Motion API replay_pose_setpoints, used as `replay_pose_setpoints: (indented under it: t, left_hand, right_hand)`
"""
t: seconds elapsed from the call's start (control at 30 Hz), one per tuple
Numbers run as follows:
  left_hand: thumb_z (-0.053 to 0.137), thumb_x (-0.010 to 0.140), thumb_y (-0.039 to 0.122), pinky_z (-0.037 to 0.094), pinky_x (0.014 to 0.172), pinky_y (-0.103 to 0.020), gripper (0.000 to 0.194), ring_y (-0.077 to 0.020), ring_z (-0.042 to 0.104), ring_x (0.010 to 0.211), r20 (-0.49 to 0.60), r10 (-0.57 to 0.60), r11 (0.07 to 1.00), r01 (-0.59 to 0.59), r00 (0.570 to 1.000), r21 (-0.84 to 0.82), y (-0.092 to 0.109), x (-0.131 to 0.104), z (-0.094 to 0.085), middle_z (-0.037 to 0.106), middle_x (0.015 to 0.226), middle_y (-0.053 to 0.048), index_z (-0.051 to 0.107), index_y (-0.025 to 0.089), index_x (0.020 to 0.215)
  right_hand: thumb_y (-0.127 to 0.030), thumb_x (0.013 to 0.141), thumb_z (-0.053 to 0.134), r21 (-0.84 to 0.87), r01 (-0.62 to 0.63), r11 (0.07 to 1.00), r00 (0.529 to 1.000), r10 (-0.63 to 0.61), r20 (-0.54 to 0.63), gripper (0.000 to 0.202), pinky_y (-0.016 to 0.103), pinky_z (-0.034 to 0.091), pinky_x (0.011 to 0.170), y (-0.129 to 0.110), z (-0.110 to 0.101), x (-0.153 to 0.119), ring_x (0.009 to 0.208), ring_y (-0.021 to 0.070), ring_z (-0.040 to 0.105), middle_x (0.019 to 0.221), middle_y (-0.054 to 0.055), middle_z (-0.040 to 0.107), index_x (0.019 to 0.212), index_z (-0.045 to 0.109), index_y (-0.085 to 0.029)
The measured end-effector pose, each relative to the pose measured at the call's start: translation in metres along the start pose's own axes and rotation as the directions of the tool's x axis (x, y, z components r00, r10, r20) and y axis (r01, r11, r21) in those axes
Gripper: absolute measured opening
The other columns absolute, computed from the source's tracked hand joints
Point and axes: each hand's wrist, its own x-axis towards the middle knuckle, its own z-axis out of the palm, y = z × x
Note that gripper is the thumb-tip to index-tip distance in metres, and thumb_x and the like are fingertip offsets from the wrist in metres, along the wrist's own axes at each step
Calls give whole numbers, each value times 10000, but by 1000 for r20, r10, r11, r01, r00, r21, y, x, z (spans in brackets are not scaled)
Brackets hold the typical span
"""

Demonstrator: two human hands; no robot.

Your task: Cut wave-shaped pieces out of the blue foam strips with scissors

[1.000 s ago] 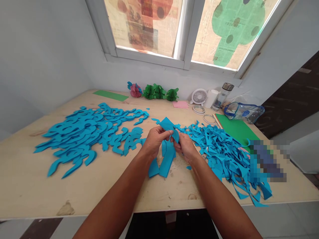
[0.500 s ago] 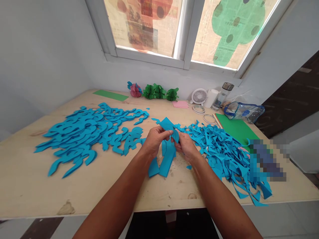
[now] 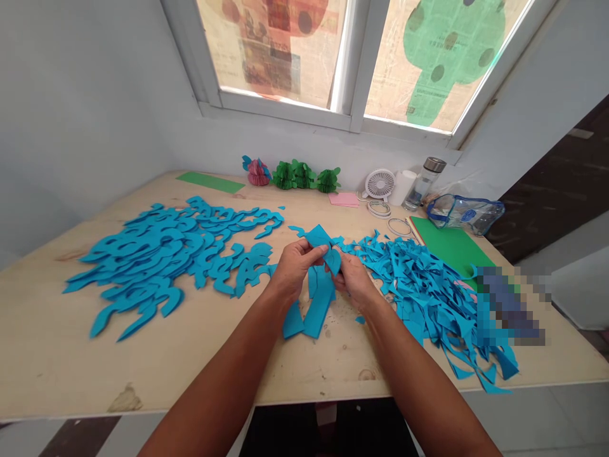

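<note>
Between my two hands is a folded blue paper piece (image 3: 320,236), held above the middle of the table. The thumb and fingers of my left hand (image 3: 297,261) pinch its left side. My right hand (image 3: 352,279) is closed at its lower right, by a curved flap of the blue paper; whether it also holds a tool is hidden. Under my hands lie blue paper strips (image 3: 318,311). Wavy cut blue shapes (image 3: 157,247) are heaped on the left, and pointed blue scraps (image 3: 419,279) are piled on the right.
Along the wall stand folded green paper figures (image 3: 295,175), a pink one (image 3: 258,172), a small white fan (image 3: 379,184) and a bottle (image 3: 424,184). Tape rolls (image 3: 379,209), green sheets (image 3: 451,247) and a clear pouch (image 3: 466,214) lie at the back right.
The curved flap of blue paper between my hands has turned slightly and shows more of its face. My hands have barely moved.
</note>
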Motion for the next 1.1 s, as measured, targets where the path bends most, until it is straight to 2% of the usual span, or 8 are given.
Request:
replay_pose_setpoints:
  t: [0.47,0.77,0.9,1.1]
  left_hand:
    - [760,611,328,476,634,-306,196,-160,571,591,-16,-10,1000,10,1000,25,1,-2,4,615,587,-11,664,158,621]
    - [774,589,315,462,620,-289,209,-150,556,609,-11,-24,999,24,1000,-32,3,-3,3,625,633,-6,653,159,657]
    - [764,590,322,424,601,-269,220,-130,503,598,-33,2,1000,-2,999,4,1,-2,2,563,609,16,614,167,633]
    - [746,599,321,349,564,-244,333,-90,364,534,-91,33,999,-34,995,-10,-2,0,2,381,533,73,445,194,535]
  right_hand:
    - [-683,740,601,10,16,1000,1000,-16,0,547,253,98,404,1,0,0,372,68,159,394,-93,232,563,339,-236]
    - [-670,757,608,24,0,1000,1000,0,-26,546,251,105,395,4,-1,2,368,70,150,404,-97,207,551,347,-237]
    - [-680,748,612,19,1,1000,1000,0,-17,567,255,104,391,6,-2,3,372,73,171,407,-86,221,545,320,-239]
    - [-620,794,586,2,-7,1000,1000,7,2,517,246,114,377,7,-1,2,381,70,167,398,-86,253,559,336,-232]
